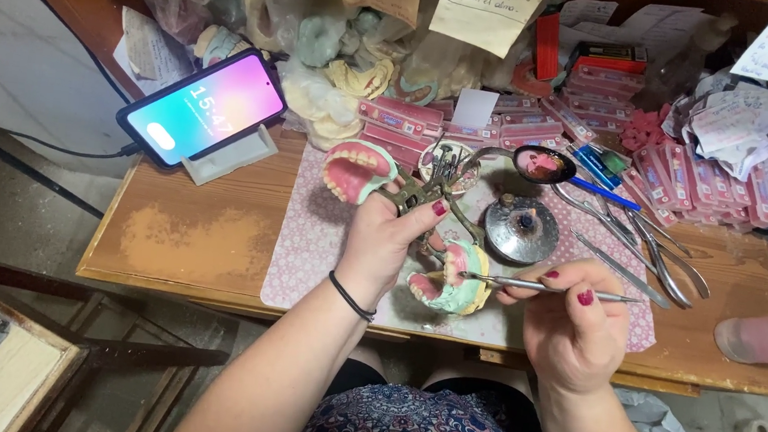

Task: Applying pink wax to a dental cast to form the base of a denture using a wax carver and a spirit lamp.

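Note:
My left hand grips a metal hinged frame that carries two denture models. The upper pink denture on its pale green cast is swung open to the left. The lower denture model sits under my fingers. My right hand holds a thin metal carving tool like a pen, its tip touching the lower model. A black band is round my left wrist.
A patterned mat covers the wooden bench. On it lie a round metal burner, a spoon, pliers and a blue pen. A phone stands on a holder. Pink tooth cards, plaster casts, paper notes behind.

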